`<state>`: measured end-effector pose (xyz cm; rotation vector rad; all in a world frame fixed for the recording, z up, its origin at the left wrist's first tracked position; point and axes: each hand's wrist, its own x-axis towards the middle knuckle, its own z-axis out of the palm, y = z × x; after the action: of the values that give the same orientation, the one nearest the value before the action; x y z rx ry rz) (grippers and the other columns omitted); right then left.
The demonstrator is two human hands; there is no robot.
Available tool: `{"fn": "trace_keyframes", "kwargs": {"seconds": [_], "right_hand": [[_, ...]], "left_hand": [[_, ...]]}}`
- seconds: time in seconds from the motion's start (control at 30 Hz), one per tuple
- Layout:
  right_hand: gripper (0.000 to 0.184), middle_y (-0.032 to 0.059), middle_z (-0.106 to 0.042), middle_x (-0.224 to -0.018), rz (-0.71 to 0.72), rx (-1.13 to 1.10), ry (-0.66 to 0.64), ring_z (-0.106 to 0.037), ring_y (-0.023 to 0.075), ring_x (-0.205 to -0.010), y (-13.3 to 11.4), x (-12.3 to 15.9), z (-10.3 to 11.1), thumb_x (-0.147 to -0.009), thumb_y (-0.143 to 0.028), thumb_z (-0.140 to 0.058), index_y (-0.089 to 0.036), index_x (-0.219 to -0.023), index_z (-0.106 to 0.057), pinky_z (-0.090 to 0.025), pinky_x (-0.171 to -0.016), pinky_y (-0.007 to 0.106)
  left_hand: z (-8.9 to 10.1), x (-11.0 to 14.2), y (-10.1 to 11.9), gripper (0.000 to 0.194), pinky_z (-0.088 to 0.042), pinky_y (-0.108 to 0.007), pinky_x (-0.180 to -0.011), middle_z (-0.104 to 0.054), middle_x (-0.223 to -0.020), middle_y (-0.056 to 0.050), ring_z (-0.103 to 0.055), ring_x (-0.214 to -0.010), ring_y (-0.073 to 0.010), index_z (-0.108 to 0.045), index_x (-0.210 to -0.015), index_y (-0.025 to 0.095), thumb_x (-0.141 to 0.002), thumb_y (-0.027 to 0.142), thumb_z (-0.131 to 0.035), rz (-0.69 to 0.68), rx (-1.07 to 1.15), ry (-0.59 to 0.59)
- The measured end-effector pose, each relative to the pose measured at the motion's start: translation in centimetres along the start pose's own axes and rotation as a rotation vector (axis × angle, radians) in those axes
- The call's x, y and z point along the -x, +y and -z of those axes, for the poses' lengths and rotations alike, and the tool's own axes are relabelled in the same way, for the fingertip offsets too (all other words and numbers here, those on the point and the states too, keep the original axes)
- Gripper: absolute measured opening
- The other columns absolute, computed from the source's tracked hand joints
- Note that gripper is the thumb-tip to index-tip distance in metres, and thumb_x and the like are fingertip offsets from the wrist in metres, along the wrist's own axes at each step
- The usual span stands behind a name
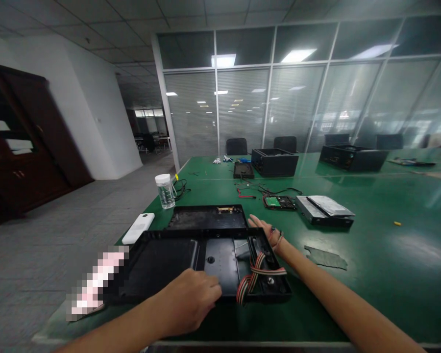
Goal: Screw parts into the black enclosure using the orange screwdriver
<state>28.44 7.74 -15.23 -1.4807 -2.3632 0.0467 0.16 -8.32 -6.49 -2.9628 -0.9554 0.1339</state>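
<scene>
In front of me a black plastic panel [220,262], like a computer case front, lies with its hollow inside up. A striped ribbon cable [259,269] loops over its right end. My left hand [196,299] is closed over the panel's near edge, fingers curled under; what they grip, if anything, is hidden. Beyond the panel's far right corner rests my right hand [262,228], fingers stretched out towards a second black panel [198,218]; I cannot tell whether they touch it. A bracelet circles the right wrist.
On the green table [382,264] are a white power bank [138,228], a water bottle [165,191], a hard drive [279,202], a silver disc drive [325,211] and a grey flat piece [326,258]. Black computer cases [275,163] and loose cables [257,188] lie farther back.
</scene>
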Motion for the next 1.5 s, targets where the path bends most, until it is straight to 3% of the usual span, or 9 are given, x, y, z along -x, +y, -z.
{"fn": "trace_keyframes", "kwargs": {"seconds": [0.17,0.3,0.47,0.6,0.8,0.97,1.07,1.27,1.5], "right_hand": [[0.034,0.0156,-0.038,-0.137,-0.249,0.334,-0.01,-0.045,0.0278,-0.113,6.9,1.1,0.5,-0.08,-0.005,-0.041,-0.015,-0.107,-0.059,-0.04,-0.086,0.038],[0.024,0.0152,-0.056,-0.117,-0.316,0.195,0.056,-0.051,0.0247,-0.105,8.6,1.7,1.1,-0.08,-0.015,-0.047,-0.015,-0.1,-0.062,-0.039,-0.083,0.032],[0.04,0.0069,-0.066,-0.079,-0.333,-0.153,0.06,-0.06,0.0187,-0.073,4.2,1.0,1.1,-0.088,-0.045,-0.034,-0.018,-0.084,-0.064,-0.04,-0.066,0.027],[0.039,0.0075,-0.067,-0.083,-0.282,-0.087,-0.059,-0.062,0.02,-0.078,-0.2,1.1,0.4,-0.083,-0.052,-0.042,-0.021,-0.087,-0.065,-0.039,-0.065,0.026],[0.033,0.0089,-0.068,-0.094,-0.3,0.008,-0.111,-0.061,0.0202,-0.091,-2.0,1.0,-0.6,-0.087,-0.041,-0.04,-0.022,-0.1,-0.065,-0.04,-0.075,0.026],[0.035,0.007,-0.068,-0.095,-0.261,-0.011,-0.1,-0.061,0.019,-0.09,-1.8,0.8,-0.4,-0.089,-0.041,-0.037,-0.023,-0.101,-0.065,-0.04,-0.075,0.025],[0.036,0.0066,-0.069,-0.093,-0.272,-0.012,-0.102,-0.061,0.0192,-0.089,-1.8,0.8,-0.3,-0.088,-0.045,-0.039,-0.024,-0.099,-0.066,-0.04,-0.072,0.024],[0.045,0.0078,-0.069,-0.081,-0.325,-0.064,0.0,-0.062,0.0197,-0.079,-0.1,0.6,0.3,-0.086,-0.052,-0.036,-0.02,-0.084,-0.068,-0.038,-0.065,0.024],[0.046,0.0055,-0.066,-0.069,-0.317,-0.118,0.137,-0.058,0.0175,-0.063,1.6,0.2,0.1,-0.084,-0.054,-0.037,-0.02,-0.075,-0.067,-0.034,-0.056,0.024]], "left_hand": [[-3.4,-0.2,0.4,0.01,-0.045,-0.027,-0.06,-0.061,-0.088,-0.006,-0.06,-0.075,-0.0194,-0.054,-0.088,0.019,-0.078,0.016,-0.053,0.01,0.007,-0.079],[-4.1,-1.0,-1.3,0.009,-0.046,-0.028,-0.064,-0.063,-0.085,-0.006,-0.061,-0.075,-0.0201,-0.059,-0.085,0.018,-0.076,0.02,-0.057,0.077,0.014,-0.1],[-2.6,-3.8,-6.7,0.022,-0.044,-0.023,-0.057,-0.064,-0.076,-0.001,-0.06,-0.068,-0.0167,-0.064,-0.086,0.022,-0.078,0.042,-0.058,0.038,0.21,-0.163],[-3.4,-7.6,-11.4,0.016,-0.044,-0.024,-0.068,-0.062,-0.089,-0.004,-0.059,-0.082,-0.0168,-0.061,-0.095,0.02,-0.079,0.019,-0.057,0.071,-0.013,0.08],[-6.4,-10.0,-15.3,0.014,-0.042,-0.025,-0.061,-0.056,-0.081,-0.007,-0.052,-0.078,-0.017,-0.057,-0.077,0.017,-0.082,0.007,-0.047,-0.18,-0.225,0.15],[-6.0,-10.8,-14.5,0.011,-0.042,-0.026,-0.064,-0.056,-0.08,-0.007,-0.052,-0.074,-0.017,-0.054,-0.083,0.016,-0.086,0.013,-0.043,-0.194,-0.229,0.222],[-5.6,-13.0,-12.8,0.015,-0.042,-0.026,-0.064,-0.057,-0.077,-0.006,-0.055,-0.071,-0.0166,-0.052,-0.085,0.015,-0.09,0.02,-0.038,-0.123,-0.194,0.265],[-6.1,-17.6,-10.4,0.016,-0.044,-0.025,-0.065,-0.06,-0.074,-0.005,-0.058,-0.069,-0.0163,-0.055,-0.082,0.015,-0.09,0.022,-0.042,-0.178,-0.067,0.249],[-8.7,-17.5,-10.9,0.022,-0.045,-0.027,-0.084,-0.064,-0.097,-0.007,-0.059,-0.091,-0.0161,-0.059,-0.103,0.015,-0.087,0.015,-0.045,-0.123,0.26,0.488]]}}
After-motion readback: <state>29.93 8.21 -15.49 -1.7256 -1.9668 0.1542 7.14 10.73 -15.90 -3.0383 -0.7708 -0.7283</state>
